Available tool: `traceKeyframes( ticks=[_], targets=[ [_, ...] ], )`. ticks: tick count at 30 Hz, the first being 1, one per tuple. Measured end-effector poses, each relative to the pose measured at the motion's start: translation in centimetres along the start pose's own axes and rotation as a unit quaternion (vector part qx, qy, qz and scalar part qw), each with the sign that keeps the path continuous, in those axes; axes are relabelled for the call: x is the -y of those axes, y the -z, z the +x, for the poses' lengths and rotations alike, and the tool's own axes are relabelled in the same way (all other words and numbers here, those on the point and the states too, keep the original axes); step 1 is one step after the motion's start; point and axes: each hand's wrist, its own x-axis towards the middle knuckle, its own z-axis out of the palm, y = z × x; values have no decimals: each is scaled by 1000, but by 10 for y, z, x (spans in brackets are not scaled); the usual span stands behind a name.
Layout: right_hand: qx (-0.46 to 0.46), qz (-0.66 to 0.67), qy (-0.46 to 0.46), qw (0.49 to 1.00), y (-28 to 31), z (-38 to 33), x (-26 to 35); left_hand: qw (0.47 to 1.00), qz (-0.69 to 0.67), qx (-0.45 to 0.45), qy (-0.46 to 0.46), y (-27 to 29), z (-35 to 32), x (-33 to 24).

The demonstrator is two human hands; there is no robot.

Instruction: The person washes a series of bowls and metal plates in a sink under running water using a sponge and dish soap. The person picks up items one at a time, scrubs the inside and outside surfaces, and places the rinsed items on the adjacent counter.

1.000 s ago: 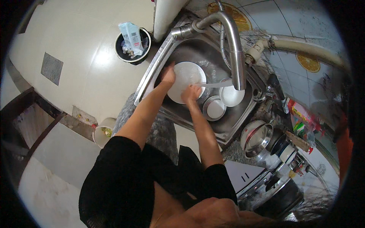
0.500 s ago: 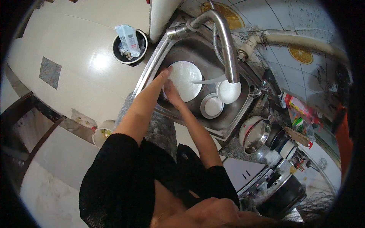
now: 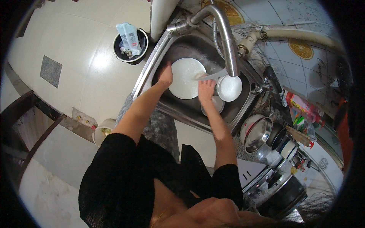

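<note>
A round white plate (image 3: pixel 187 81) is in the steel sink (image 3: pixel 178 45). My left hand (image 3: pixel 165 73) grips its left rim, with part of the fingers hidden by the plate. My right hand (image 3: pixel 206 89) is at the plate's right edge, fingers stretched out and touching the rim beside the falling water. The stream (image 3: pixel 216 75) runs from the faucet (image 3: pixel 229 49) onto that side of the plate. To the right of my right hand sits a white bowl (image 3: pixel 229 88). A smaller round dish (image 3: pixel 217 104) lies partly hidden behind my right wrist.
Steel bowls (image 3: pixel 258 133) stand on the counter right of the sink, near a dark pot (image 3: pixel 283 197). Bottles and packets (image 3: pixel 302 108) line the wall. A bin (image 3: pixel 115 49) with a light blue bag stands on the floor at the left.
My right hand has moved from the plate's left side across to its right edge. The plate looks flatter and slightly shifted right, and my left hand stays at its left rim.
</note>
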Motion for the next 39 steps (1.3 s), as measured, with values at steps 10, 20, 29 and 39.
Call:
traceKeyframes(
  ticks=[10, 20, 29, 39],
  targets=[
    [227, 689, -177, 665, -16, 26, 108, 814, -453, 204, 301, 24, -34, -17],
    [-69, 829, -448, 327, 15, 99, 97, 690, -538, 296, 384, 43, -26, -19],
    [112, 725, -39, 678, 3, 19, 104, 747, -567, 192, 289, -6, 2, 15],
    [41, 525, -154, 836, 27, -60, -5, 801, 481, 141, -328, -24, -67, -19]
  ],
)
